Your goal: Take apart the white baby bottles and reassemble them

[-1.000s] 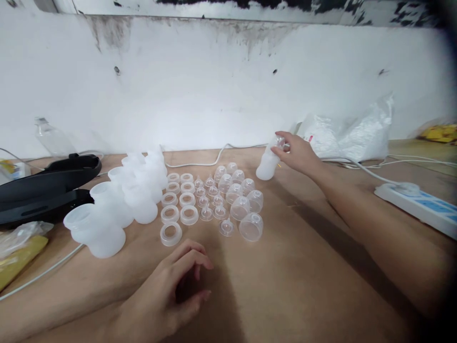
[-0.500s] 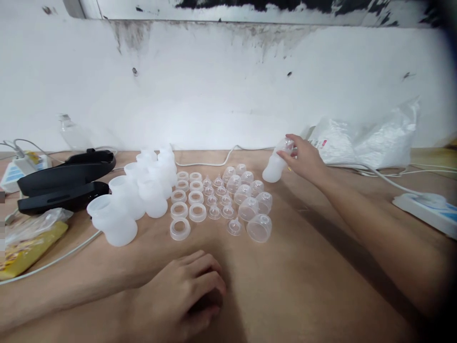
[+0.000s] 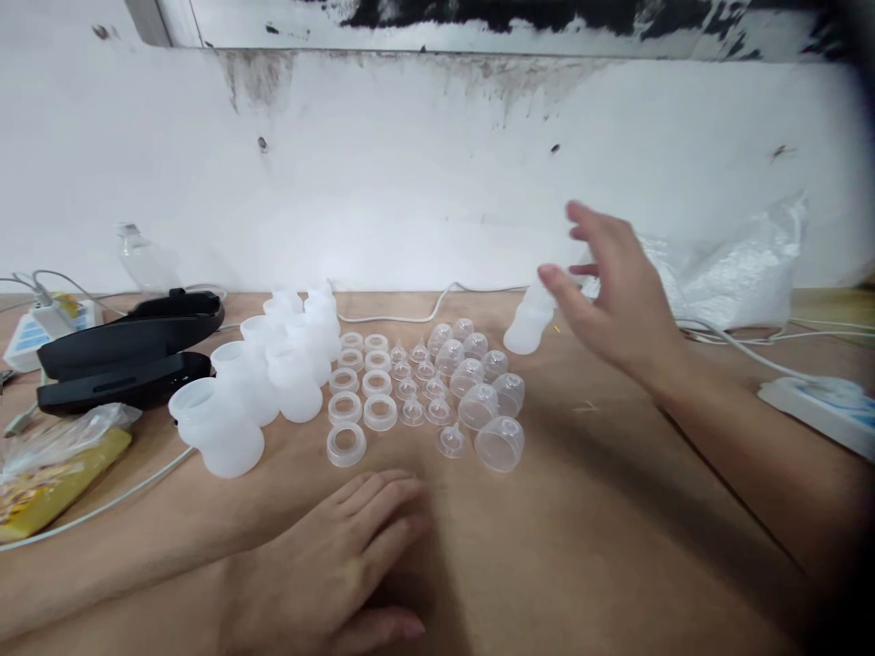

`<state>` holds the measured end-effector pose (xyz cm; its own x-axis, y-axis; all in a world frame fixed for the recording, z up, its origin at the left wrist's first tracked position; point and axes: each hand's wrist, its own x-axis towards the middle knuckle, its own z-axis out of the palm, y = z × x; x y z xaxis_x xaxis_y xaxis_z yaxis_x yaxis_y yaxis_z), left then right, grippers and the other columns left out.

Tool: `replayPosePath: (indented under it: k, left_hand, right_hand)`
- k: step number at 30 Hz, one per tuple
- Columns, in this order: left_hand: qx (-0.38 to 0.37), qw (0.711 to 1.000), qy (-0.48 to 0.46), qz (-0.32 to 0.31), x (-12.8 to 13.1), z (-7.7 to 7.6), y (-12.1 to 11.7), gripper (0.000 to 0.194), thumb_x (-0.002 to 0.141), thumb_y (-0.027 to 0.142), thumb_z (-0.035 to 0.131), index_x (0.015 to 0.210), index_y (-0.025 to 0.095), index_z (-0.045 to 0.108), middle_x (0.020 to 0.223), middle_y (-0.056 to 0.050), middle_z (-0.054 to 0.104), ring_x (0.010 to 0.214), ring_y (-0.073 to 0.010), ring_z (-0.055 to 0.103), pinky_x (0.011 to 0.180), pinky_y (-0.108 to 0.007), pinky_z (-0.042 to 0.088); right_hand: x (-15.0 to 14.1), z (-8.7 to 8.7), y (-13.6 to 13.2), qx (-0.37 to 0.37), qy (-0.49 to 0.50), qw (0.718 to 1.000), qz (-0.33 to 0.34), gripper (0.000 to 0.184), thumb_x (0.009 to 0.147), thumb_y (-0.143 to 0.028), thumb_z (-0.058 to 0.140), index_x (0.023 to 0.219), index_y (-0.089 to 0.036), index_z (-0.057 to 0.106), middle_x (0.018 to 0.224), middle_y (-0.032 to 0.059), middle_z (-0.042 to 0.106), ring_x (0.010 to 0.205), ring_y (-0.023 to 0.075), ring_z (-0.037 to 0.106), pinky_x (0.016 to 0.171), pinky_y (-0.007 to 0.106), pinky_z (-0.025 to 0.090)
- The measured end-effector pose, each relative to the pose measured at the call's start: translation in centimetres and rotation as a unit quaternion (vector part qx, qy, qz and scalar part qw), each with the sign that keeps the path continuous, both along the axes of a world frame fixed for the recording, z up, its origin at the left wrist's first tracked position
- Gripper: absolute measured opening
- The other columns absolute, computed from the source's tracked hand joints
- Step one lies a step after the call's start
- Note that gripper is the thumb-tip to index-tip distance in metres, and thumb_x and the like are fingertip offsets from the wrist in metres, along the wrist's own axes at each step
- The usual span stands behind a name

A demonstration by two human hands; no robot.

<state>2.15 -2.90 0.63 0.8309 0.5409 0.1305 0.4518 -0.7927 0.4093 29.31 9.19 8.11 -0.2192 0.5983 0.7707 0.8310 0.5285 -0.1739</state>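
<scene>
My right hand (image 3: 615, 287) is raised with fingers spread, holding nothing. Just behind its thumb a frosted baby bottle (image 3: 528, 326) stands on the table, its upper part partly hidden by the hand. My left hand (image 3: 348, 556) lies on the table in front of the parts, fingers loosely bent and thumb apart, empty. Beyond it are rows of white translucent collar rings (image 3: 333, 446), clear bottle nipples (image 3: 451, 445) and clear dome caps (image 3: 500, 446). To their left stand several open-necked, milky bottle bodies (image 3: 232, 442) in two rows.
At left lie a black case (image 3: 129, 351), a yellow snack packet (image 3: 75, 469), a clear bottle (image 3: 143, 260) and a power strip (image 3: 31, 339). At right are a white plastic bag (image 3: 742, 278) and another power strip (image 3: 820, 405). A white cable (image 3: 403, 319) runs along the wall.
My right hand has let go of the capped bottle and moved right and nearer, its fingers opening. The bottle stays standing. My left hand's thumb has moved slightly away from its fingers.
</scene>
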Motion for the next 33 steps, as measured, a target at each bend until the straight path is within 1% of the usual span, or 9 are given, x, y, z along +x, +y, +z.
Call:
replayPosePath:
  k: [1, 2, 3, 5, 6, 8, 11, 18, 33]
  left_hand:
    - [0.002, 1.0, 0.006, 0.004, -0.4, -0.1, 0.0, 0.064, 0.081, 0.041, 0.051, 0.134, 0.014, 0.028, 0.139, -0.017, 0.031, 0.127, -0.0315, 0.029, 0.101, -0.046, 0.03]
    - [0.0, 1.0, 0.01, 0.011, -0.7, -0.3, 0.1, 0.075, 0.08, 0.046, 0.05, 0.138, 0.014, 0.016, 0.144, -0.017, 0.021, 0.13, -0.0318, 0.023, 0.103, -0.047, 0.027]
    - [-0.006, 1.0, 0.015, 0.019, -1.0, -0.4, 0.1, 0.081, 0.08, 0.048, 0.05, 0.14, 0.015, 0.007, 0.146, -0.015, 0.014, 0.132, -0.0312, 0.018, 0.104, -0.048, 0.025]
    - [-0.026, 0.999, 0.029, 0.037, -1.5, -0.4, 0.2, 0.085, 0.079, 0.049, 0.05, 0.14, 0.017, 0.0, 0.146, -0.012, 0.009, 0.132, -0.0291, 0.016, 0.106, -0.046, 0.022]
    - [-0.04, 0.997, 0.044, 0.041, -1.6, -0.4, 0.3, 0.084, 0.079, 0.049, 0.05, 0.14, 0.018, 0.0, 0.146, -0.012, 0.008, 0.132, -0.0282, 0.015, 0.107, -0.045, 0.021]
    - [-0.07, 0.994, 0.081, 0.033, -1.8, -0.2, 0.5, 0.082, 0.08, 0.05, 0.047, 0.139, 0.018, 0.0, 0.146, -0.01, 0.006, 0.133, -0.0268, 0.013, 0.108, -0.044, 0.019]
    - [-0.092, 0.989, 0.116, 0.031, -1.8, 0.1, 0.7, 0.079, 0.083, 0.052, 0.041, 0.139, 0.018, -0.003, 0.146, -0.009, 0.001, 0.133, -0.0255, 0.008, 0.108, -0.044, 0.017]
    - [-0.078, 0.987, 0.134, 0.036, -1.8, 0.1, 0.5, 0.079, 0.083, 0.054, 0.039, 0.138, 0.018, -0.004, 0.146, -0.008, -0.002, 0.134, -0.0246, 0.006, 0.108, -0.044, 0.017]
    - [-0.07, 0.988, 0.137, 0.019, -1.8, 0.0, 0.7, 0.077, 0.084, 0.053, 0.036, 0.139, 0.016, -0.004, 0.146, -0.008, -0.004, 0.134, -0.0235, 0.003, 0.109, -0.042, 0.013]
  right_hand:
    - [-1.2, -0.4, -2.1, -0.005, -0.024, 0.997, 0.071, 0.055, 0.086, -0.033, 0.041, 0.137, -0.024, 0.024, 0.136, 0.01, 0.036, 0.123, 0.0242, 0.037, 0.092, 0.042, 0.042]
    - [-2.4, -1.3, -4.2, -0.048, -0.073, 0.986, 0.139, 0.056, 0.088, -0.033, 0.039, 0.139, -0.028, 0.017, 0.138, 0.0072, 0.036, 0.125, 0.0227, 0.034, 0.098, 0.043, 0.036]
    - [-3.3, -2.4, -6.3, -0.088, -0.142, 0.961, 0.221, 0.063, 0.087, -0.037, 0.038, 0.141, -0.027, 0.008, 0.141, 0.0072, 0.031, 0.128, 0.0229, 0.03, 0.102, 0.043, 0.032]
    - [-4.7, -4.9, -9.6, -0.191, -0.242, 0.901, 0.305, 0.075, 0.083, -0.046, 0.043, 0.142, -0.018, 0.004, 0.145, 0.0096, 0.02, 0.132, 0.0241, 0.019, 0.105, 0.039, 0.03]
    - [-5.0, -6.0, -10.7, -0.245, -0.268, 0.877, 0.315, 0.075, 0.083, -0.047, 0.043, 0.141, -0.014, 0.008, 0.145, 0.0106, 0.017, 0.132, 0.0243, 0.017, 0.105, 0.038, 0.028]
    - [-5.4, -7.6, -11.8, -0.329, -0.281, 0.851, 0.298, 0.073, 0.084, -0.046, 0.041, 0.139, -0.006, 0.014, 0.144, 0.0139, 0.012, 0.132, 0.0265, 0.015, 0.106, 0.04, 0.026]
    - [-5.5, -8.1, -11.6, -0.403, -0.276, 0.828, 0.275, 0.072, 0.084, -0.045, 0.039, 0.137, -0.003, 0.015, 0.143, 0.0148, 0.006, 0.132, 0.0288, 0.01, 0.106, 0.045, 0.022]
    - [-5.4, -7.7, -11.1, -0.419, -0.256, 0.824, 0.284, 0.069, 0.085, -0.047, 0.036, 0.137, -0.006, 0.014, 0.143, 0.0138, 0.004, 0.132, 0.029, 0.006, 0.106, 0.048, 0.019]
    - [-5.1, -8.6, -11.3, -0.362, -0.294, 0.84, 0.278, 0.066, 0.089, -0.047, 0.028, 0.139, -0.008, 0.009, 0.145, 0.0117, 0.001, 0.133, 0.0258, 0.004, 0.107, 0.044, 0.019]
